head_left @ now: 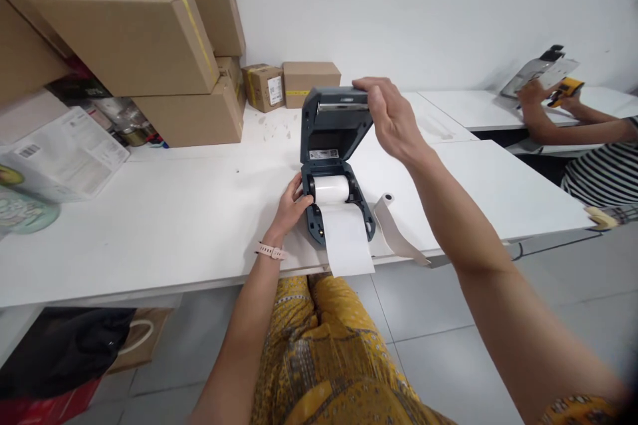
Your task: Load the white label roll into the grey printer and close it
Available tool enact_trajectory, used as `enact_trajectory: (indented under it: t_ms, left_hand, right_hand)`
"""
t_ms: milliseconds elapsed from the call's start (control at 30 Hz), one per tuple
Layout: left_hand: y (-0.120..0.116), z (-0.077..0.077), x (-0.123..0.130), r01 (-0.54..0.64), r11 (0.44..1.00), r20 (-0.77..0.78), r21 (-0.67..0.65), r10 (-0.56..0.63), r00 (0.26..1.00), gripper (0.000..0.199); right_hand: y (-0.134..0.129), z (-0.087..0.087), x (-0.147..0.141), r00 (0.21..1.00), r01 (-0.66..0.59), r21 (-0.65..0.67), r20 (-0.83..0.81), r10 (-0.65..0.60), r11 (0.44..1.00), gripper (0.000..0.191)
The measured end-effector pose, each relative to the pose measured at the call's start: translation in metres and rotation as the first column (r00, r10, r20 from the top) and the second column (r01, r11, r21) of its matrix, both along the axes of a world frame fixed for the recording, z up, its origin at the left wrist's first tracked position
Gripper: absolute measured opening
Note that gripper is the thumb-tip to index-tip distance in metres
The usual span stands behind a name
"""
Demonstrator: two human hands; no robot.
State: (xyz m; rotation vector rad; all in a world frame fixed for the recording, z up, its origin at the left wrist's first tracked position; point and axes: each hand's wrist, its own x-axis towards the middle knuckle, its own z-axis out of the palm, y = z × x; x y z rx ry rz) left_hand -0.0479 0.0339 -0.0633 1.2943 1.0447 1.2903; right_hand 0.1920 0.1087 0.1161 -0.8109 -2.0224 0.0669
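Note:
A dark label printer (310,216) stands on the white table with its lid (329,126) raised. Inside it lies a white paper roll (331,190), and a strip of its paper (349,242) hangs out over the table's front edge. My right hand (389,113) grips the lid at its upper right corner, fingers on top and the thumb along the side. My left hand (292,208) rests against the printer base's left side, thumb at the rim near the roll and fingers apart. Right of the printer is a small loose roll (387,198) with an unrolled strip (399,239).
Cardboard boxes (134,46) are stacked at the back left, with two smaller boxes (312,76) behind the printer. A white carton (64,153) is at the far left. At the right, another person's hands (533,94) hold a white item and a yellow device (565,91).

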Motion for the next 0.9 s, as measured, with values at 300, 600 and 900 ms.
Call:
enact_trajectory:
  t_ms: [300, 600, 900]
  left_hand:
    - [-0.05, 0.01, 0.014, -0.222, 0.928, 0.158, -0.3, 0.277, 0.948, 0.062]
    - [-0.111, 0.028, 0.029, -0.454, 0.889, 0.047, -0.059, 0.456, 0.889, 0.058]
    - [-0.103, 0.025, 0.066, -0.315, 0.946, 0.038, -0.071, 0.318, 0.947, 0.091]
  right_hand:
    - [-0.114, -0.084, 0.024, 0.998, -0.06, 0.134, -0.022, 0.064, 0.989, 0.046]
    - [-0.154, -0.157, 0.013, 0.993, 0.038, 0.108, -0.114, -0.025, 0.993, 0.049]
    - [-0.153, -0.175, 0.007, 0.97, 0.045, 0.098, -0.243, -0.02, 0.994, 0.048]
